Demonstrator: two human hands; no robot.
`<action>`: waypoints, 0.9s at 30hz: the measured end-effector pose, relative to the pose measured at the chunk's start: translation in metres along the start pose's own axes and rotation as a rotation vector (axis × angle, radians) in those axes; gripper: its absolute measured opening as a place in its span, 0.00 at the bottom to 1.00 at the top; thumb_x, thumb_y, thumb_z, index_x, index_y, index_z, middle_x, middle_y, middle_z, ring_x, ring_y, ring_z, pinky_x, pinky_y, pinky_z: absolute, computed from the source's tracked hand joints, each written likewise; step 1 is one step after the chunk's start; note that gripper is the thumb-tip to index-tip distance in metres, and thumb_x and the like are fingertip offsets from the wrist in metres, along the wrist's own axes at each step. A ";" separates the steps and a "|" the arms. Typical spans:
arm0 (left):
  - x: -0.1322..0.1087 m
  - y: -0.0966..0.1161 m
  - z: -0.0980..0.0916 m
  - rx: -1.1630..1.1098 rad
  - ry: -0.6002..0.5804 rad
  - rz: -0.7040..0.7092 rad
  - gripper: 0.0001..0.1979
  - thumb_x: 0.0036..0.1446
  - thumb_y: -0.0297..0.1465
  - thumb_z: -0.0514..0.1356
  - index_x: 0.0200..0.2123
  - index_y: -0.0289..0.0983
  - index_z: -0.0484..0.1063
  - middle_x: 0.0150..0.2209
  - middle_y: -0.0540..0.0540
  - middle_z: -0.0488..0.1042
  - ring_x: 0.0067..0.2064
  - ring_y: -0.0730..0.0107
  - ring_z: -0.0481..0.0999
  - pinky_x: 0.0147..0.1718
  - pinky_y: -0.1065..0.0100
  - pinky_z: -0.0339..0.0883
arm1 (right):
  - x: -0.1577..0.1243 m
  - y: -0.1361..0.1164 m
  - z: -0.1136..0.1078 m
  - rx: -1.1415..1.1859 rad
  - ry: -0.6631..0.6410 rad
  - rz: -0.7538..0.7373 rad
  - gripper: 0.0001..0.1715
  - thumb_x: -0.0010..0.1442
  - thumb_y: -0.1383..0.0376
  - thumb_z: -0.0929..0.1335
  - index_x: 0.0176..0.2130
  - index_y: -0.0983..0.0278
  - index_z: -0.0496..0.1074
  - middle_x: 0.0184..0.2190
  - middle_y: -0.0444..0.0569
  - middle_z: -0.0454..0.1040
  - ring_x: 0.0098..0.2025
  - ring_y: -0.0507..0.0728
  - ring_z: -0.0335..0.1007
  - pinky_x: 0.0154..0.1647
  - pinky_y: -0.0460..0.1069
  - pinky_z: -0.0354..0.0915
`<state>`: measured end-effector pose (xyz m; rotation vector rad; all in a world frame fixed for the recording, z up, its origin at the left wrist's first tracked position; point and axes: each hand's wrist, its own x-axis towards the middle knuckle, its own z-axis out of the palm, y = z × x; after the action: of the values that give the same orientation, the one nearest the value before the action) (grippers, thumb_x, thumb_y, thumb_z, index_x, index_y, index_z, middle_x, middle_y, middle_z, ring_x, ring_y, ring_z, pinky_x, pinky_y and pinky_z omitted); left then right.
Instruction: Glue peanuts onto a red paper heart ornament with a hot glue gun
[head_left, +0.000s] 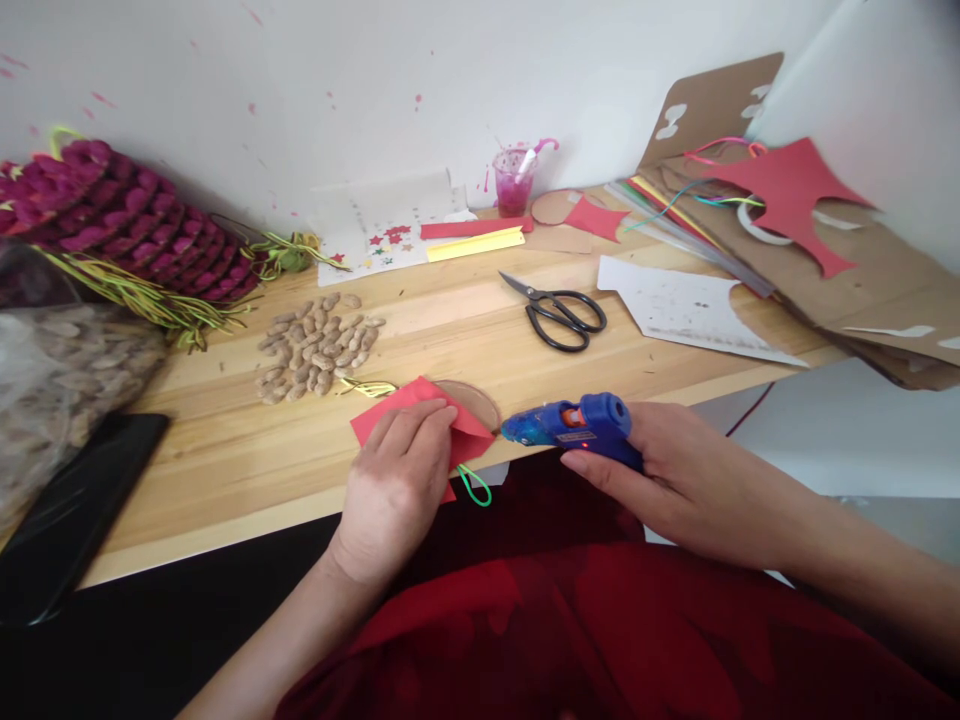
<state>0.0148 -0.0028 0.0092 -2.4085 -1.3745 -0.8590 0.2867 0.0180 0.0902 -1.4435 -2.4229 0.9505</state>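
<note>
Landmark: black-handled metal scissors (537,296), lying on the pale wood bench (450,335). Folded red paper (472,425) is at the front edge, left of the scissors and closer to the wearer. Left hand (401,470) is on it: grip narrow, fingertips bunched on the paper, undersides hidden. A round brown cardboard disc (474,398) shows past the paper's far right side. Bright green cord loop (490,492) hangs out on the near side, well apart from the scissors.

Right hand (675,460): grip wrapped round a blue plastic glue gun (609,428), near side of the scissors. Gun's long axis runs roughly side to side, nozzle aimed left at the paper's right corner and the disc edge. Key relation: nozzle tip just beside that corner; contact or gap, can't tell. Left hand is the nearer one to the paper; right sits back behind the gun body.

Also: tan peanut pile (319,345) left of the scissors, white paper offcut (675,305) right, clear cup of pink liquid (514,185) beyond.
</note>
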 end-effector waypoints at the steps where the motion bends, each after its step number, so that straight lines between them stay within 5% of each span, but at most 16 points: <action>1: 0.000 0.000 0.000 -0.002 0.000 -0.002 0.11 0.66 0.19 0.60 0.50 0.32 0.76 0.47 0.39 0.83 0.49 0.59 0.83 0.53 0.60 0.78 | 0.001 -0.001 0.000 0.005 -0.002 -0.007 0.19 0.72 0.52 0.64 0.33 0.59 0.72 0.28 0.46 0.77 0.29 0.57 0.70 0.31 0.51 0.61; 18: 0.000 0.005 0.003 0.031 0.020 -0.097 0.16 0.67 0.24 0.63 0.57 0.33 0.73 0.55 0.36 0.78 0.55 0.58 0.81 0.55 0.61 0.77 | 0.000 0.000 -0.003 0.026 0.001 -0.043 0.16 0.71 0.55 0.65 0.34 0.59 0.73 0.29 0.45 0.79 0.29 0.56 0.72 0.32 0.50 0.62; 27: -0.003 0.006 0.000 0.070 -0.004 -0.087 0.09 0.67 0.22 0.61 0.48 0.36 0.76 0.44 0.43 0.77 0.40 0.66 0.80 0.36 0.70 0.76 | 0.009 0.002 0.000 0.048 0.058 -0.040 0.20 0.72 0.53 0.64 0.31 0.60 0.70 0.25 0.45 0.74 0.26 0.55 0.66 0.30 0.50 0.57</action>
<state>0.0184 -0.0080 0.0083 -2.3150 -1.4949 -0.8124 0.2833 0.0259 0.0875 -1.3821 -2.3624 0.9377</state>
